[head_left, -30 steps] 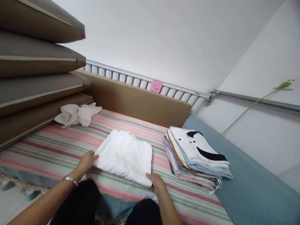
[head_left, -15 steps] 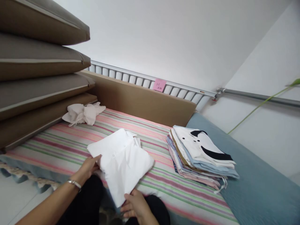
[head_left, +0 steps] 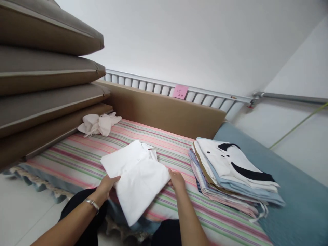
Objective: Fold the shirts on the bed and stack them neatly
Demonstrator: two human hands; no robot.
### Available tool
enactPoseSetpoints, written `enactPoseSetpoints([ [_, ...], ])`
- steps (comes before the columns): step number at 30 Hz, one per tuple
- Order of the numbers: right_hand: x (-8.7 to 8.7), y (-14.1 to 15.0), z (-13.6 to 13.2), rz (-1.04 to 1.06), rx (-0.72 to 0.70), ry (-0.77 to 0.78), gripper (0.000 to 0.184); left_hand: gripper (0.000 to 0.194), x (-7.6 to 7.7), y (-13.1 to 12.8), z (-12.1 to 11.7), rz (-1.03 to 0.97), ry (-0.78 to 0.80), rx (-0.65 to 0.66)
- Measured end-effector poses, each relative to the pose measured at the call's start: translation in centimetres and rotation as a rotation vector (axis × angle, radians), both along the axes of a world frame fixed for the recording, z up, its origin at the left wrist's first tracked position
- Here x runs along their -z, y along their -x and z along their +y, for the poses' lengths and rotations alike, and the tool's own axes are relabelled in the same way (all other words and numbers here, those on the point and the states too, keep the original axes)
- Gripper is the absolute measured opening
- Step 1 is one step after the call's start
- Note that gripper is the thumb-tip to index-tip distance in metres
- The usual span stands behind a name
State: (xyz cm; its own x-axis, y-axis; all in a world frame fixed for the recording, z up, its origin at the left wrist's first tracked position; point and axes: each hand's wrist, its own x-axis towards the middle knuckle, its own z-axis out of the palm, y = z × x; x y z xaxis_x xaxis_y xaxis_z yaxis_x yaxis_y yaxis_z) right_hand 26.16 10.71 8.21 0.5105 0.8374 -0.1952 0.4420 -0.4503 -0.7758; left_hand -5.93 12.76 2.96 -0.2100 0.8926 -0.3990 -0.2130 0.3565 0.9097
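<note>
A folded white shirt (head_left: 135, 176) lies on the striped bedsheet (head_left: 77, 155), its near end hanging past the bed's front edge. My left hand (head_left: 109, 184) grips the shirt's left edge, fingers closed on the cloth. My right hand (head_left: 176, 179) holds the shirt's right edge, fingers curled at the fabric. A stack of folded clothes (head_left: 230, 176), topped by a white shirt with black trim, sits just right of my right hand.
Stacked brown cushions (head_left: 46, 78) fill the left side. A crumpled pale garment (head_left: 98, 123) lies at their foot. A brown headboard panel (head_left: 164, 111) and white railing (head_left: 179, 89) with a pink note (head_left: 180, 92) run along the wall. A blue blanket (head_left: 294, 191) covers the right.
The shirt was turned and pulled toward the bed's front edge. My right hand moved from its near corner up to its right edge. The view shifted left.
</note>
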Motion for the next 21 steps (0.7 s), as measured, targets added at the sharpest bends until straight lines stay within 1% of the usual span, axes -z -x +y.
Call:
enactPoseSetpoints([
  [3,0.2,-0.8,1.3,0.037,-0.065,0.087,0.038,0.034,0.0,-0.1,-0.1,-0.008,0.006,0.001],
  [5,0.4,-1.2,1.8,0.066,-0.079,0.110,0.035,0.033,0.0,0.0,-0.2,0.013,0.003,0.007],
  [7,0.7,-1.4,2.1,0.116,-0.066,0.096,0.029,0.033,0.1,0.0,-0.1,0.030,0.002,0.021],
  [10,1.2,-1.1,2.4,0.245,-0.020,0.001,0.010,0.034,0.3,0.3,-0.1,0.012,0.000,0.031],
  [11,1.4,-1.0,2.4,0.299,-0.003,-0.047,0.009,0.035,0.4,0.3,-0.1,0.000,-0.002,0.035],
  [13,1.7,-0.8,2.1,0.414,0.027,-0.142,0.019,0.035,0.4,0.3,-0.2,-0.011,-0.004,0.047],
  [15,2.2,-0.7,1.6,0.516,0.048,-0.205,0.022,0.033,0.4,0.3,-0.3,-0.018,-0.003,0.055],
  [19,3.0,-0.7,0.5,0.642,0.051,-0.213,0.021,0.035,0.0,0.3,-0.6,-0.055,0.008,0.072],
  [21,3.3,-0.8,0.2,0.656,0.044,-0.205,0.022,0.036,-0.5,0.7,-0.5,-0.006,0.023,0.093],
])
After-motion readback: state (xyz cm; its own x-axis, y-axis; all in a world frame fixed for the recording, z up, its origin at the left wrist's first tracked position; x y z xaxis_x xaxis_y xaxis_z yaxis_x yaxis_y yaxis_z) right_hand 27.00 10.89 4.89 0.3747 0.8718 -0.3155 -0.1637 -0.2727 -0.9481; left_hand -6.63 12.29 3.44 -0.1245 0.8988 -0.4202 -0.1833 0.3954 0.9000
